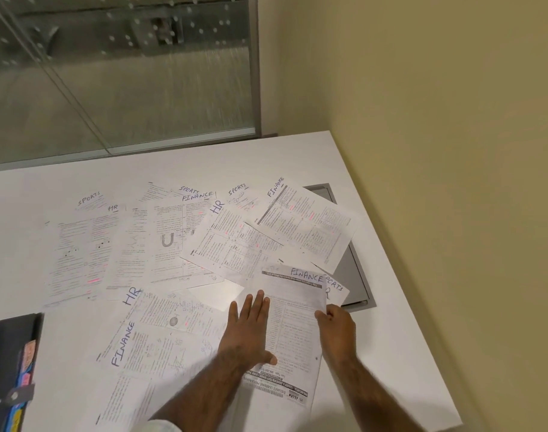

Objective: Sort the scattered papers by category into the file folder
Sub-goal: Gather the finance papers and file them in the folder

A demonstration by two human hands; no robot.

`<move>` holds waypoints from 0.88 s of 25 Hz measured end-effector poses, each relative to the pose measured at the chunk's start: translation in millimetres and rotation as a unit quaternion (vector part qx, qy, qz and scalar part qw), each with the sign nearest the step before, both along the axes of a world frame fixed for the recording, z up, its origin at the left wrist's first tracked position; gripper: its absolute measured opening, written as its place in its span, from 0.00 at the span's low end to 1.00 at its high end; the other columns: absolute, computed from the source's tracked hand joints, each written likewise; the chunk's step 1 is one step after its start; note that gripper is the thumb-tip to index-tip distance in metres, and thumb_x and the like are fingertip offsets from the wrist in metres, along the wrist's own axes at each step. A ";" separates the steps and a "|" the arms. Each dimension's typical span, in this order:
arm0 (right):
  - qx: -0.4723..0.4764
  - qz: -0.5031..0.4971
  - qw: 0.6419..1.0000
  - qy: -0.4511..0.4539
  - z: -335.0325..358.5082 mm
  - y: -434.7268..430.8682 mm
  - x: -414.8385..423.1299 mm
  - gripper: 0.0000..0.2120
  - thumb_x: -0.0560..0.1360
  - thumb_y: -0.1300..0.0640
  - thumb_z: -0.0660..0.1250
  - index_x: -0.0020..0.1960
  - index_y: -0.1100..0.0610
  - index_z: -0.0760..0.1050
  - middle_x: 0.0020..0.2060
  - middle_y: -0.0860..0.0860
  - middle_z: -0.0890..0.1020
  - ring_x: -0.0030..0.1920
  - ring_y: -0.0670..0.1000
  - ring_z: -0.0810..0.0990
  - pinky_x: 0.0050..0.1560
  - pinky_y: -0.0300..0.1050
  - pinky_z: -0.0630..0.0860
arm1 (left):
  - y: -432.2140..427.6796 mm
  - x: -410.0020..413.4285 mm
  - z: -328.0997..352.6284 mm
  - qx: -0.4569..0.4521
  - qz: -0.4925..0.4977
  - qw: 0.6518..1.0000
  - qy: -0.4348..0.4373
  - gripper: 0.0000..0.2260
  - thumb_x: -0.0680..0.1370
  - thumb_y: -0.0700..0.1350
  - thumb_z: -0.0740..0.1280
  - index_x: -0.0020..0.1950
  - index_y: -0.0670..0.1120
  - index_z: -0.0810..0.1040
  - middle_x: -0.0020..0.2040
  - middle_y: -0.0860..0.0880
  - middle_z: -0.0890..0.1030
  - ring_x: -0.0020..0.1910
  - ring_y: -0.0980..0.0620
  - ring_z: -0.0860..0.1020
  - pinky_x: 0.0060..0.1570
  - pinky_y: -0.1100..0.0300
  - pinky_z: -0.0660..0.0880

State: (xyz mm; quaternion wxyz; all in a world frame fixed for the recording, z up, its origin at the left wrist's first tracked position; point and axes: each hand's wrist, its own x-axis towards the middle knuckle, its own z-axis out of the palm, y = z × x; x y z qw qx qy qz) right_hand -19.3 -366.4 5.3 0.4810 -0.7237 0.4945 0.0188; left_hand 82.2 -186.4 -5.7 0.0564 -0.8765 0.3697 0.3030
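Where the hands meet near the front of the bench [391, 338], other sheets crowd in on them. A sheet marked SPORTS [335, 286] pokes out from under the held page just beyond the right hand [336, 328]. An HR sheet [160, 310] and another marked FINANCE overlap just to the left of the left hand [250, 325]. Farther out from both hands, the scattered papers [172, 238] fan across the top in overlapping layers, hand-labelled SPORTS, HR and FINANCE. Some of them cover part of a grey recessed panel [353, 275] set into the bench beyond the right hand.

The bench is plain white. A glass partition [126, 73] with small dots stands along its far edge, and a pale yellow wall [438, 120] runs along the right side.

The FINANCE sheet [294, 322] lies between the two hands. The right hand pinches its right edge with thumb and fingertips. The left hand lies flat, palm down with fingers straight, over its left edge, gripping nothing. The dark file folder [7, 353], with coloured tabs showing, lies well apart to the left of the left hand, at the bench's near corner.
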 end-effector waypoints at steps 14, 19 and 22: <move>0.238 -0.017 0.944 -0.226 82.7 -58.8 57.4 0.10 0.79 0.62 0.68 0.60 0.60 0.81 0.51 0.56 0.88 0.48 0.55 0.87 0.43 0.50 0.84 | 24.0 58.0 96.2 -0.457 0.444 0.647 0.419 0.15 0.81 0.45 0.67 0.65 0.40 0.81 0.60 0.40 0.85 0.60 0.37 0.83 0.64 0.39 0.77; 0.221 0.073 0.953 -0.195 84.4 -75.3 109.3 0.08 0.79 0.62 0.69 0.56 0.63 0.82 0.48 0.55 0.88 0.45 0.54 0.87 0.41 0.46 0.83 | 19.9 82.4 95.6 -0.439 0.441 0.673 0.399 0.13 0.82 0.40 0.66 0.66 0.42 0.80 0.61 0.45 0.85 0.62 0.43 0.83 0.63 0.51 0.79; 0.134 0.051 0.978 -0.148 79.8 -90.4 140.7 0.08 0.78 0.61 0.70 0.48 0.68 0.81 0.38 0.55 0.86 0.35 0.53 0.81 0.36 0.47 0.82 | 24.3 94.7 84.1 -0.447 0.469 0.678 0.348 0.13 0.82 0.40 0.67 0.65 0.45 0.81 0.60 0.48 0.85 0.62 0.46 0.83 0.68 0.47 0.74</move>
